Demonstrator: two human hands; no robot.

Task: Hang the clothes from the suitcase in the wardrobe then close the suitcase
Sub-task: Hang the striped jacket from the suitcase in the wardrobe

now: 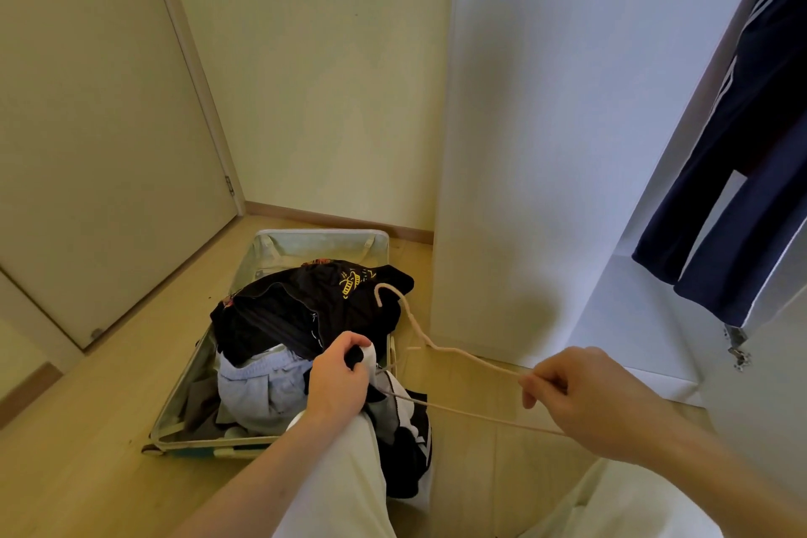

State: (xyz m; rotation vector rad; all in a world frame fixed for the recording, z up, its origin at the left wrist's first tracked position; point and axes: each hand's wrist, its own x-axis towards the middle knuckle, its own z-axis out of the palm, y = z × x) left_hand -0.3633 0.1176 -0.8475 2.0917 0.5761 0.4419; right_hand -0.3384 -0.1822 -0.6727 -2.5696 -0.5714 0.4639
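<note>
A closed pale door (100,135) is standing at the left beside a cream wall (323,79). A wooden skirting board (336,219) is running along the light wood floor (87,441).

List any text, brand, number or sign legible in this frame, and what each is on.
No words or numbers can be read.
Black shirt in the suitcase: a yellow print, a drawing with small marks beside it, too small and creased to read.
Navy trousers hanging in the wardrobe: white stripes only, no lettering.
Black-and-white garment held by the left hand: white markings, not legible as text.
</note>
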